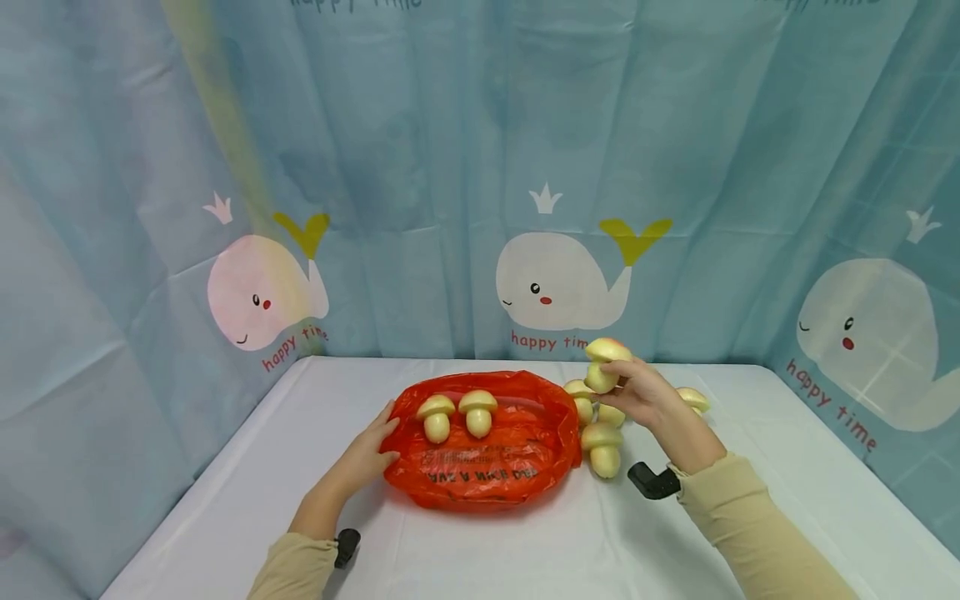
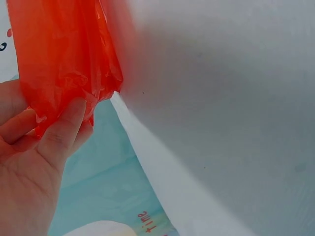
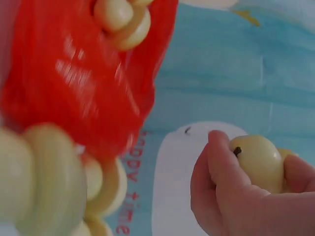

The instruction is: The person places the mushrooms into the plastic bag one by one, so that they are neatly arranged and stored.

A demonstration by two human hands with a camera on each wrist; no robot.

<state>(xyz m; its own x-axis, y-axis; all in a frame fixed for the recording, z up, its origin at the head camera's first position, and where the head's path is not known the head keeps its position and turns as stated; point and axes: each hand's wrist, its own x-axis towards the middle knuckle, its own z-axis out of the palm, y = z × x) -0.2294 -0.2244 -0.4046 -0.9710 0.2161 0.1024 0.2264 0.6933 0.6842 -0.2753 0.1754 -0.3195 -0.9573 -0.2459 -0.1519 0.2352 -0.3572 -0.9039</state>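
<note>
A red plastic bag (image 1: 551,454) lies opened out on the table, two pale yellow toy mushrooms (image 1: 477,415) inside it. At the bag's left edge is my left hand (image 1: 366,454); in the left wrist view its thumb and fingers pinch the red plastic. My right hand (image 1: 647,393) grips another toy mushroom (image 1: 606,353) by its stem, raised above the bag's right rim with the cap upward. In the right wrist view, the held mushroom's stem (image 3: 258,164) shows between thumb and fingers, a small dark mark on its end.
Several more toy mushrooms sit right of the bag, among them a front one (image 1: 602,450) and one farther right (image 1: 693,400), partly behind the right hand. A white-covered table (image 1: 360,383) meets a blue whale-print curtain (image 1: 420,283). Black devices (image 1: 652,482) are on both wrists.
</note>
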